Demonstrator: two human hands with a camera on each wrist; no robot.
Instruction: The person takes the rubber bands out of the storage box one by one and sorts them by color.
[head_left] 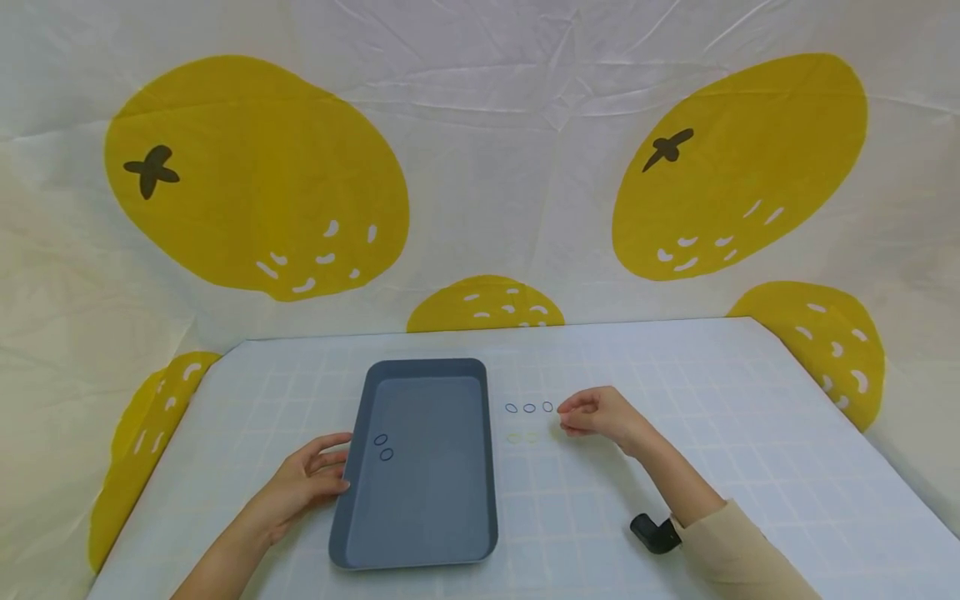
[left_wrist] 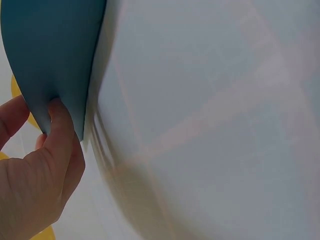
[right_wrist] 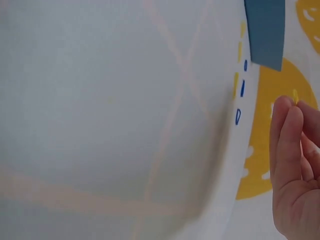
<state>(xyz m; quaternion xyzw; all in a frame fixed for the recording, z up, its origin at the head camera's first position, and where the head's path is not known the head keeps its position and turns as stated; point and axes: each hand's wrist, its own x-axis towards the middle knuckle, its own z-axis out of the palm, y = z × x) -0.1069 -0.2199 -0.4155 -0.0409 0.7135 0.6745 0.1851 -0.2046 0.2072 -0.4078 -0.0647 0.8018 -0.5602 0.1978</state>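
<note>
A grey-blue tray (head_left: 480,467) lies on the table with two blue rings (head_left: 383,447) inside near its left wall. My left hand (head_left: 341,467) holds the tray's left rim; in the left wrist view the rim (left_wrist: 65,75) sits between thumb and finger of my left hand (left_wrist: 37,120). Right of the tray lie three blue rings (head_left: 529,407) in a row, with two pale yellow rings (head_left: 522,437) below them. My right hand (head_left: 564,419) hovers just right of these rows, fingers curled. In the right wrist view my right hand (right_wrist: 292,102) pinches a small yellow ring (right_wrist: 295,95).
The table (head_left: 750,417) has a pale blue grid cover and ends at a white backdrop with yellow lemon prints (head_left: 255,175). A black camera mount (head_left: 654,533) sits on the right wrist.
</note>
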